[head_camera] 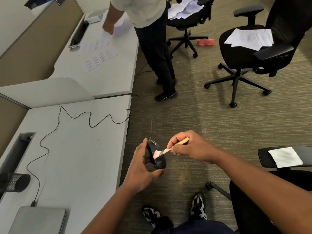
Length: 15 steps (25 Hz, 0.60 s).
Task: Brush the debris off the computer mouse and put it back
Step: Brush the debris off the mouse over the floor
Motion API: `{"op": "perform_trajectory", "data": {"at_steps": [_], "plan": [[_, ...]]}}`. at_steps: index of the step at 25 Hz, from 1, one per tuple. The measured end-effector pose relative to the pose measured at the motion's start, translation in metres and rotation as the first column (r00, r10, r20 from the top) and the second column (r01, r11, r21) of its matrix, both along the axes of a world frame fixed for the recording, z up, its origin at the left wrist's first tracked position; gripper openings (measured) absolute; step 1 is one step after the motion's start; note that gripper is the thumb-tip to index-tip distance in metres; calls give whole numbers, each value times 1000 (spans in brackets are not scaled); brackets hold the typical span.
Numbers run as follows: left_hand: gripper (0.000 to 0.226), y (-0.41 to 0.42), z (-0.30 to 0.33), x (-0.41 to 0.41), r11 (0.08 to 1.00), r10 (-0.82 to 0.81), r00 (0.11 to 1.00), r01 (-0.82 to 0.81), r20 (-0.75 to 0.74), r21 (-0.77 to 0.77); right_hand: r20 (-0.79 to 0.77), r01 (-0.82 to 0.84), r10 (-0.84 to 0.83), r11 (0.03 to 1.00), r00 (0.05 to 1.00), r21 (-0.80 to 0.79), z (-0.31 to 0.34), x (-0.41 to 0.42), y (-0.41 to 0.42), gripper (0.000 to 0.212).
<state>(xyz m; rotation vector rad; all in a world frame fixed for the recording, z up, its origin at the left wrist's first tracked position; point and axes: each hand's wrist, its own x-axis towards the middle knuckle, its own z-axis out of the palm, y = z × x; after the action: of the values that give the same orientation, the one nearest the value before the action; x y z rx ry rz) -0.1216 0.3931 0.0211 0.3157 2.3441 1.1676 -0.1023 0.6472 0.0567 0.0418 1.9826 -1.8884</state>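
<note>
- Left hand [141,168] curled round the black computer mouse [156,155], thumb at the near end, fingers behind its far side, mouse tilted up on edge.
- Held out over the carpet [194,107], just beyond the edge of the white desk [81,157], not resting on anything.
- Right hand [187,146] pinching a small wooden-handled brush [168,149], fingers closed on the handle.
- Pale bristles pressed against the upper face of the mouse.
- Thin cable [76,118] running from the mouse's far end back onto the desk, snaking across it in loose curves.
- Closed grey laptop [38,220] at the near desk corner.
- Another person [152,39] standing at the next desk, one hand down on papers [99,54].
- Two black office chairs [249,53] beyond, loose sheets lying on their seats.
</note>
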Motion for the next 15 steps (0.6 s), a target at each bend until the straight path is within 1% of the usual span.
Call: {"op": "perform_trajectory", "data": {"at_steps": [3,5,9,12,15], "plan": [[130,-1,-1,0,1000,16,1000,-16,-6,9,35,-20,19,999,999,35,-1,0,6,16],[129,-1,0,0,1000,14,1000,-14,-11,13,31,-6,4,998,1000,68,-1,0,9,17],[125,0,-1,1,1000,-5,999,5,-32,1,-11,67,-67,998,998,-14,1,2,5,16],[123,2,0,1,1000,3,999,-4,-45,-14,-38,5,-5,1000,999,5,0,6,-3,16],[124,1,0,0,999,32,998,-33,-47,-18,-31,-39,41,998,999,45,0,8,-4,18]]}}
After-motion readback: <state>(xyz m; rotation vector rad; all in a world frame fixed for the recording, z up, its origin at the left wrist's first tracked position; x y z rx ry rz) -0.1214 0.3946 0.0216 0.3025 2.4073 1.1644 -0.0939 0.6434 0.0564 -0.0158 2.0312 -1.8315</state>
